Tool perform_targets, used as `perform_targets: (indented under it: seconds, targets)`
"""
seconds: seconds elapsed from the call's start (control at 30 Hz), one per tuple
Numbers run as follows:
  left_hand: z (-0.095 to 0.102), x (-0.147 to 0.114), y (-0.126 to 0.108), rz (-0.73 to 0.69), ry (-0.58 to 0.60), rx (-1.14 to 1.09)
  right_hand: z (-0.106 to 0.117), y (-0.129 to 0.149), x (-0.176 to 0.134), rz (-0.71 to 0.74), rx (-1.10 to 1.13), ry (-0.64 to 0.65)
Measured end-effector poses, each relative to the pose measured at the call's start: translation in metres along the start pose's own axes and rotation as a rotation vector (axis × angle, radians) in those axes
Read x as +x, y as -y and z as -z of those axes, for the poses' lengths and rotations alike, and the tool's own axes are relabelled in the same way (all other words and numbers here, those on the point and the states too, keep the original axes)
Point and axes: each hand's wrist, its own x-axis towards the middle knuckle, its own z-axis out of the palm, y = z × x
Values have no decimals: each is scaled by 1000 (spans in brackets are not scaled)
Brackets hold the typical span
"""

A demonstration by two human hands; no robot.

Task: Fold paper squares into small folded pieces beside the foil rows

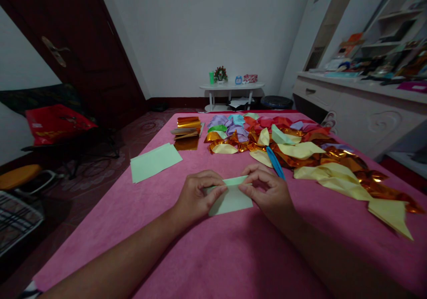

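A pale green sheet of paper (pixel 231 200) is held between my two hands, just above the pink cloth. Its far edge is folded over in a narrow strip. My left hand (pixel 203 192) pinches the left end of the fold between thumb and fingers. At the right end, my right hand (pixel 267 190) pinches the same fold. Beyond my right hand lies a long blue object (pixel 275 163), whose kind I cannot make out. A stack of pale green sheets (pixel 156 162) rests to the left of my hands.
Shiny gold paper sheets (pixel 187 143) lie behind the green stack. Folded papers in yellow (pixel 336 179), gold, red, purple and blue cover the back and right of the pink table (pixel 160 254). A white dresser (pixel 353 107) stands on the right, a red bag (pixel 58 125) on the left.
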Motion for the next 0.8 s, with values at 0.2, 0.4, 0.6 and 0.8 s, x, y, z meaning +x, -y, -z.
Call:
perform_targets:
  seconds: [0.2,0.4,0.6,0.8]
  targets:
    - [2,1,-1,-3,79,-22,-1,3,0,-9,35,127]
    - [1,-1,-1,-34,27,8,-1,0,1,-42,33,102]
    - [3,0,0,-24,-55,41,1,-2,3,-44,74,34]
    - [5,0,2,-16,-130,45,3,-6,3,-123,119,-115]
